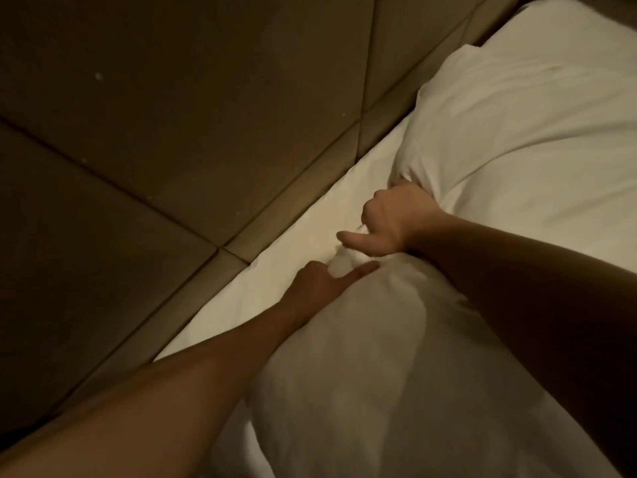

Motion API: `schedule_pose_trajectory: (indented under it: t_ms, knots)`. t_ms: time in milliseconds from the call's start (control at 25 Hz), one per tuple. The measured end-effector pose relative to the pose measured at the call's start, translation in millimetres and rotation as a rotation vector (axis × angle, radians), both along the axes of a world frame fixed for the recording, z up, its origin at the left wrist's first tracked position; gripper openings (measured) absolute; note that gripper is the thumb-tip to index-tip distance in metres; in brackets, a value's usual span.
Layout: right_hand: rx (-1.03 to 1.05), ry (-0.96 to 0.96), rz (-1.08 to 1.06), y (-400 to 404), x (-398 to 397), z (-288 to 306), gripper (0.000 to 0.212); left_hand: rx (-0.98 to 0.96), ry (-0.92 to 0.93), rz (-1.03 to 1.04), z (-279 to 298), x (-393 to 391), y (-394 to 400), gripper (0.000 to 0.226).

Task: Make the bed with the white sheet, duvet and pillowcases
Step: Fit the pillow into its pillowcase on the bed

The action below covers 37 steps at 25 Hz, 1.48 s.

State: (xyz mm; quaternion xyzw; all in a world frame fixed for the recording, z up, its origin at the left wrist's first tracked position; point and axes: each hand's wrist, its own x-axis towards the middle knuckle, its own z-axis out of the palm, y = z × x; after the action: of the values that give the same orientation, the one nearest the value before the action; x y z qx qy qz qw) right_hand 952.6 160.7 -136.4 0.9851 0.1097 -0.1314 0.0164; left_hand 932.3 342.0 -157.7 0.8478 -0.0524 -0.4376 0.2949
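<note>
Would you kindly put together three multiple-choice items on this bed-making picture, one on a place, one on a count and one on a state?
1. Where does the near pillow lie?
A. on the floor
B. on the white sheet beside the padded headboard
C. on a chair

2. How many pillows show?
A. two
B. four
C. none

3. What is the right hand doing?
A. hanging open above the bed
B. pressing flat on the headboard
C. gripping bunched white fabric at the pillow's end

Answers:
1. B, since the pillow rests on the sheet, with the brown panels running along the sheet's far edge.
2. A, since a far pillow lies beyond the near one.
3. C, since its fingers curl round gathered cloth, while the left hand pinches the same end.
</note>
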Motion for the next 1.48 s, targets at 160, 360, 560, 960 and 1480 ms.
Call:
schedule_pose_trajectory:
  t_ms: [160, 360, 560, 960, 1480]
  knots:
    - [0.066, 0.007, -0.161, -3.0, -32.3, 39.4, 0.065, -0.093, -0.042, 0.053, 38.4, -22.9, -0.6, 0.056]
    - [0.199, 0.016, -0.242, -24.1, -120.0, 121.8, 0.064, -0.153, -0.275, 0.099, 107.1, -101.2, -19.5, 0.057]
    - [0.194, -0.225, -0.292, -51.9, -225.0, 189.2, 0.063, -0.002, -1.249, -0.056, 163.0, -181.2, -48.8, 0.092]
    - [0.123, -0.241, -0.312, -48.3, -254.5, 101.0, 0.061, 0.195, -0.662, -0.362, 99.4, -184.0, -60.0, 0.091]
    - [0.18, -0.33, -0.224, -50.6, -275.5, 94.2, 0.067, 0.211, -0.814, -0.323, 95.8, -217.0, -50.8, 0.076]
